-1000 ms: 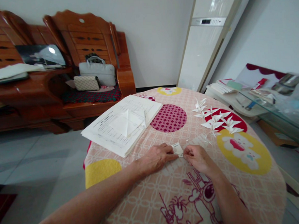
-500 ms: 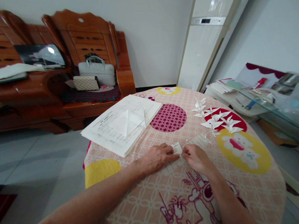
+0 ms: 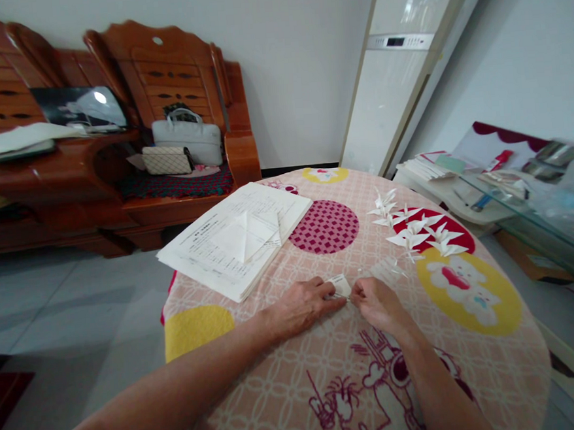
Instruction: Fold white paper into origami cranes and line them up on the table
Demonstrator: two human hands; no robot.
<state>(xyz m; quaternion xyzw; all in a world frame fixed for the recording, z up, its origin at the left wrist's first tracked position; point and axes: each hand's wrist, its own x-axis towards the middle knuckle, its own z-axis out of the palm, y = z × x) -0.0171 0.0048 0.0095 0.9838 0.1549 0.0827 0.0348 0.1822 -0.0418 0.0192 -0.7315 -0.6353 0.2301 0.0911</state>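
Note:
A small folded piece of white paper lies on the round table's patterned pink cloth. My left hand rests on the cloth with its fingertips pressing the paper's left edge. My right hand is curled, its fingertips pinched on the paper's right edge. Both hands meet over the paper near the table's middle. Several finished white paper cranes sit in a cluster behind and to the right of my right hand.
A stack of printed sheets with a folded sheet on top lies at the table's back left. Wooden benches with bags stand behind. A tall white appliance and a cluttered glass shelf are on the right.
My right hand has crept slightly left, closer onto the paper. The left hand and the paper stay almost in place.

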